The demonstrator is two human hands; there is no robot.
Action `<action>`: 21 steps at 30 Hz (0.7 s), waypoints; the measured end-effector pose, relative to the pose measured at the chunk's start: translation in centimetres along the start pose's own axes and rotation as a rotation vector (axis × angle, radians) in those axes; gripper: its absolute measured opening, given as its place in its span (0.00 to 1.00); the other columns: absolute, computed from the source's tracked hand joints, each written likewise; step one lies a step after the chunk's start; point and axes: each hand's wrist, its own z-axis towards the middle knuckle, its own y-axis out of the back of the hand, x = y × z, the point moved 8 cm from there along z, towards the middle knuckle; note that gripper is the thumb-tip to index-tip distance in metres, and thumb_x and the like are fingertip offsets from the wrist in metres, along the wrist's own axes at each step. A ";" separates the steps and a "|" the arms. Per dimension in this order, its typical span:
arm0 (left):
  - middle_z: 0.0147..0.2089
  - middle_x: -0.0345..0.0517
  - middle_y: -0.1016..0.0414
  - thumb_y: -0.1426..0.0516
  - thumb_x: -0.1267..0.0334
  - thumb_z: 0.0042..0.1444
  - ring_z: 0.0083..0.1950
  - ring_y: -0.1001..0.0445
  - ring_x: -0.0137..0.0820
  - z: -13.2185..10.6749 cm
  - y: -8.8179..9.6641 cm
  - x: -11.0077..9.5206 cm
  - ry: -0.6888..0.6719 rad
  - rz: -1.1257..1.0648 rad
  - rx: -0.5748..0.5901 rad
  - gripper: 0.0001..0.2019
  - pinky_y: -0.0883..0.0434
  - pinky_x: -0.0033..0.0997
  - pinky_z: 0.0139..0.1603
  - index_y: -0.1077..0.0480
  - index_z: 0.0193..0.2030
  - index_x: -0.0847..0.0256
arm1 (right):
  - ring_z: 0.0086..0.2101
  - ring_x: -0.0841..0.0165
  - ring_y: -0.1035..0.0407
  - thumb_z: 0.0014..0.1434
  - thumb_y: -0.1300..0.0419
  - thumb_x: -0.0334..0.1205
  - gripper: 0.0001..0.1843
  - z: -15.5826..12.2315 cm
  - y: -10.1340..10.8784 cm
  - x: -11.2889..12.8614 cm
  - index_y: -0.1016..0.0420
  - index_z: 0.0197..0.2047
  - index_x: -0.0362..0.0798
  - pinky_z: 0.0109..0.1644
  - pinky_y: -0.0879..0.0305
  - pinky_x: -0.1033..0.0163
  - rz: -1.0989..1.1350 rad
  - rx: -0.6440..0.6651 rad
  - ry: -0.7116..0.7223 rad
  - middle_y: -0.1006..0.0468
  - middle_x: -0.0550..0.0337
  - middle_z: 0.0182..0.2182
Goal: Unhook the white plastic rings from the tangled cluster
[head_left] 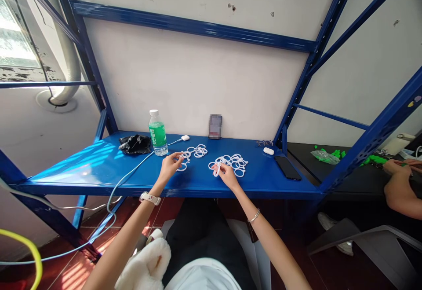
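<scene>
Several thin white rings with small knobs lie in two groups on the blue tabletop (132,173). My left hand (170,167) is closed, its fingertips pinching a white ring (185,155) at the edge of the left group. Just below those fingers lies another white ring (182,167). Behind it, more rings overlap in a small cluster (200,151). My right hand (228,175) pinches a white ring (216,171) in front of the larger right-hand pile (238,161). Some of that pile is hidden behind my fingers.
A water bottle (158,133) and a crumpled black bag (134,144) stand at the back left, beside a pale cable (127,174). A propped phone (215,127) leans on the wall. Glasses, a white case (268,151) and a black phone (287,167) lie right. Another person's hands (400,167) work farther right.
</scene>
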 end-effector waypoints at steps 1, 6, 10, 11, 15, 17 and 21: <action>0.33 0.50 0.24 0.43 0.48 0.51 0.24 0.26 0.32 0.1 0.3 0.1 -0.018 0.053 -0.024 0.22 0.32 0.27 0.21 0.27 0.45 0.64 | 0.33 0.64 0.26 0.61 0.45 0.50 0.16 0.0 0.1 -0.3 0.22 0.39 0.49 0.39 0.28 0.58 0.001 -0.013 -0.010 0.21 0.57 0.31; 0.41 0.53 0.27 0.44 0.51 0.54 0.26 0.29 0.30 0.0 1.4 -1.3 -0.160 0.293 -0.166 0.18 0.29 0.34 0.29 0.27 0.42 0.64 | 0.30 0.65 0.27 0.62 0.47 0.51 0.18 0.1 0.4 -0.6 0.22 0.41 0.49 0.35 0.29 0.60 -0.004 -0.034 -0.022 0.22 0.57 0.29; 0.42 0.51 0.28 0.46 0.49 0.57 0.32 0.28 0.33 -1.2 -0.8 -4.3 -0.285 0.252 -0.046 0.17 0.30 0.32 0.31 0.26 0.40 0.61 | 0.25 0.65 0.29 0.62 0.47 0.53 0.19 -0.1 0.5 0.0 0.22 0.38 0.49 0.31 0.32 0.61 -0.057 -0.052 -0.024 0.24 0.59 0.23; 0.42 0.51 0.27 0.46 0.49 0.58 0.33 0.27 0.33 -1.7 -1.9 -5.1 -0.309 0.218 0.028 0.17 0.30 0.31 0.31 0.26 0.39 0.61 | 0.24 0.65 0.30 0.62 0.47 0.53 0.19 -0.1 0.6 0.2 0.22 0.37 0.49 0.31 0.32 0.61 -0.076 -0.059 -0.022 0.26 0.59 0.21; 0.37 0.48 0.26 0.46 0.46 0.58 0.34 0.28 0.33 -4.2 -6.4 -7.1 -0.336 0.134 0.260 0.19 0.32 0.28 0.30 0.25 0.37 0.61 | 0.22 0.66 0.31 0.61 0.47 0.56 0.21 -0.1 0.4 0.3 0.22 0.34 0.49 0.31 0.32 0.60 -0.081 -0.050 0.000 0.27 0.61 0.18; 0.38 0.48 0.26 0.46 0.46 0.57 0.34 0.28 0.32 -5.2 -8.2 -7.6 -0.348 0.088 0.335 0.19 0.33 0.27 0.28 0.25 0.38 0.61 | 0.22 0.66 0.31 0.61 0.47 0.57 0.21 -0.1 0.1 0.2 0.22 0.35 0.49 0.30 0.32 0.60 -0.061 -0.022 0.008 0.27 0.61 0.18; 0.35 0.48 0.27 0.49 0.46 0.60 0.32 0.29 0.30 -5.7 -9.4 -7.1 -0.326 0.018 0.358 0.21 0.35 0.26 0.27 0.26 0.32 0.62 | 0.22 0.66 0.30 0.61 0.46 0.55 0.20 -0.1 -0.5 0.1 0.22 0.35 0.50 0.31 0.31 0.60 -0.069 0.041 0.016 0.27 0.61 0.19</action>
